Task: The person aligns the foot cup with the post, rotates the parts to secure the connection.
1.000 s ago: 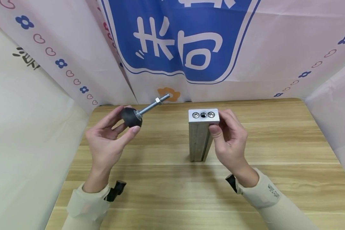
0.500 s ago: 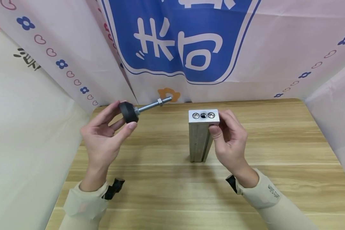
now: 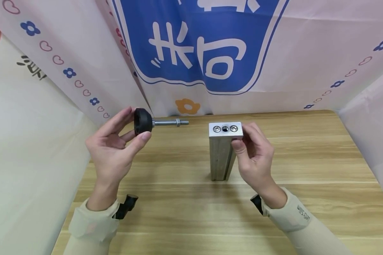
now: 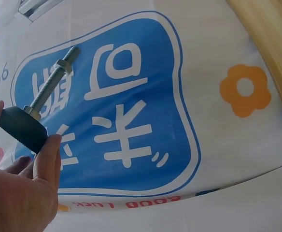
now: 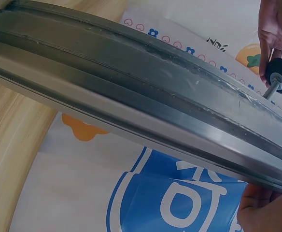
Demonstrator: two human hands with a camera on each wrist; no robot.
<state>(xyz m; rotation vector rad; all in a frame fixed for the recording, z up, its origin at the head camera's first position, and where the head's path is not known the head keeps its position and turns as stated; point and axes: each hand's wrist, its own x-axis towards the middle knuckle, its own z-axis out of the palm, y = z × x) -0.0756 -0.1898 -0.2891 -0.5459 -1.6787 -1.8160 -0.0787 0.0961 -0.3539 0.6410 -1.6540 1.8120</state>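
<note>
My left hand (image 3: 111,152) pinches the black base of a leveling foot (image 3: 144,121) between thumb and fingers, in the air left of an aluminium profile (image 3: 219,161). The foot's threaded rod (image 3: 166,123) points right, almost level in the head view, with a hex nut (image 3: 178,122) near its tip. A gap separates that tip from the profile. Upright on the table, the profile carries a silver end plate (image 3: 225,135) with two screws either side of a central hole. My right hand (image 3: 256,156) grips its upper right side, thumb in front; the other fingers are partly hidden behind.
The wood-grain table (image 3: 185,212) spreads under both hands. Behind it hangs a white printed cloth (image 3: 306,63) with a blue panel, and more white cloth (image 3: 25,141) closes off the left and right sides. Black wrist mounts (image 3: 126,206) stick out from the sleeves.
The leveling foot has tilted from slanting up to the right to almost level, its base rising slightly. My left hand has shifted a little left. The right hand and profile stay put.
</note>
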